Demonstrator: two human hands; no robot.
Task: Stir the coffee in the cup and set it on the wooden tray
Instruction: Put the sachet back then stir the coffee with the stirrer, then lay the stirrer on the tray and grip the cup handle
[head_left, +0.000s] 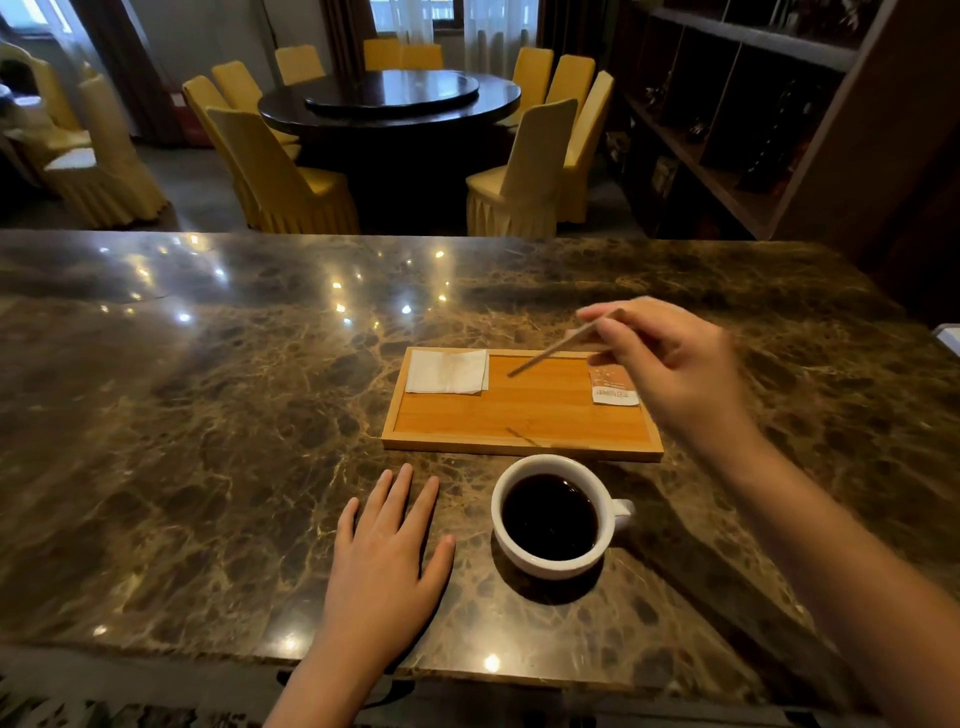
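A white cup (558, 564) full of dark coffee stands on the marble counter, its handle pointing right. Just behind it lies the wooden tray (519, 415). My right hand (670, 358) hovers above the tray's right end, pinching a thin wooden stir stick (550, 352) that slants down to the left over the tray, apart from the cup. My left hand (387, 556) rests flat on the counter to the left of the cup, fingers spread, holding nothing.
On the tray, a folded white napkin (448, 371) lies at the back left and a small sachet (613, 387) at the back right. The marble counter (208, 415) stretches wide to the left. Beyond it stand a round table and yellow chairs.
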